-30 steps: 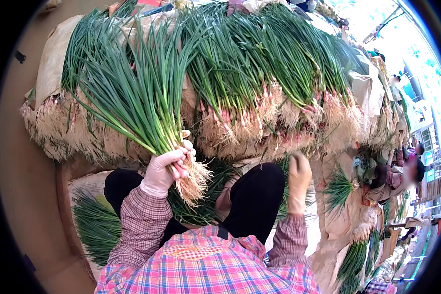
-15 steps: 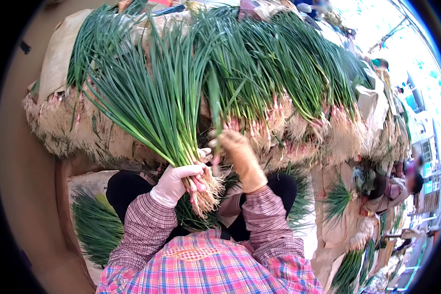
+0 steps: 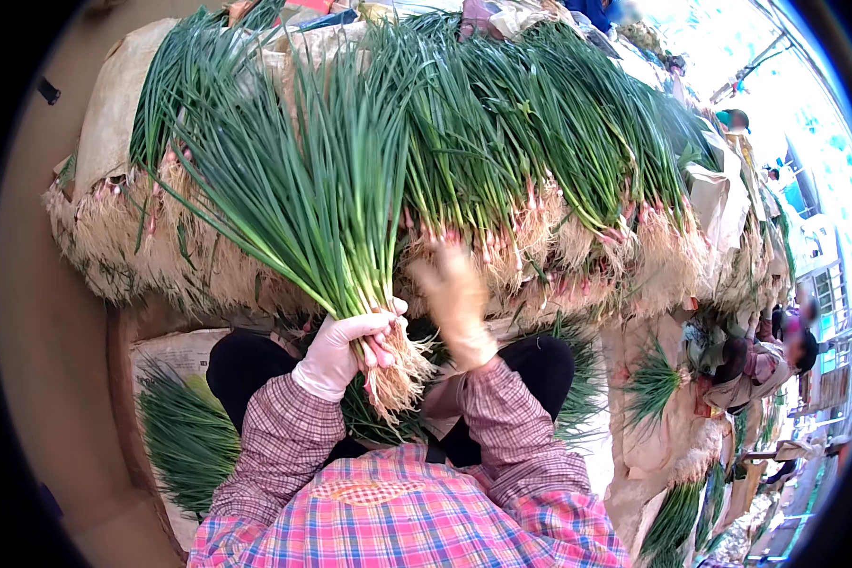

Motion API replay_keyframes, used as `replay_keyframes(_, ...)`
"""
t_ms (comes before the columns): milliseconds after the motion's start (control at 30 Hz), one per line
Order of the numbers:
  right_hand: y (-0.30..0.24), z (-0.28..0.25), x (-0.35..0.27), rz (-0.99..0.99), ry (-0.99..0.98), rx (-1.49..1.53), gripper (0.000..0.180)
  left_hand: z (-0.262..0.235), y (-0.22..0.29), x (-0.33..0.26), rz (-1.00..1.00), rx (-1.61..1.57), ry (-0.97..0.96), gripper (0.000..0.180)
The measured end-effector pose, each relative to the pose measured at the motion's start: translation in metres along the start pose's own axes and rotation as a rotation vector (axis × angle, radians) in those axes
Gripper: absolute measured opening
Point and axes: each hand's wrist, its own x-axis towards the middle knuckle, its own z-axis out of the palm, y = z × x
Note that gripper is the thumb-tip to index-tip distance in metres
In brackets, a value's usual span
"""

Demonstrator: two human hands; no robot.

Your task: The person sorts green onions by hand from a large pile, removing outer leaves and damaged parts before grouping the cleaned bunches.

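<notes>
Left hand [image 3: 329, 360], frame centre, clenched round thick bunch of rooted green stalks [image 3: 355, 284], seemingly well filled. Right hand [image 3: 454, 303] blurred just right of it; cannot tell whether grasping anything. Long row of stalks [image 3: 559, 133] remains ungathered, upper right; separate pile [image 3: 187, 435] lies lower left.

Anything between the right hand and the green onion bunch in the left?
Only the fingers of the left hand, wrapped around the green onion bunch near its roots; nothing else visible. The blurred right hand appears apart from it.
</notes>
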Motion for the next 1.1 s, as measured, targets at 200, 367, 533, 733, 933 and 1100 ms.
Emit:
replay_keyframes(200,0.024,-0.041,0.034,0.184,-0.276,-0.049,0.02,0.016,0.006,0.002,0.042,-0.111,-0.008,0.041)
replay_keyframes(367,-0.034,-0.049,-0.017,0.089,-0.334,0.389,0.012,0.019,0.003,0.008,-0.036,-0.022,0.048,0.032)
replay_keyframes(533,-0.028,-0.036,0.001,-0.113,-0.028,-0.125,0.002,0.025,0.008,0.004,-0.049,0.108,0.118,0.032)
replay_keyframes(733,-0.012,-0.008,0.011,0.817,-0.458,1.69,0.035,0.006,0.001,0.011,-0.089,0.006,0.029,0.027)
replay_keyframes(933,-0.019,0.015,-0.003,0.972,-0.301,1.864,0.022,0.007,-0.001,0.004,-0.069,-0.028,0.06,0.026)
replay_keyframes(1100,-0.032,0.007,-0.007,1.031,-0.193,2.023,0.024,0.022,0.004,-0.004,-0.031,0.021,0.081,0.024)
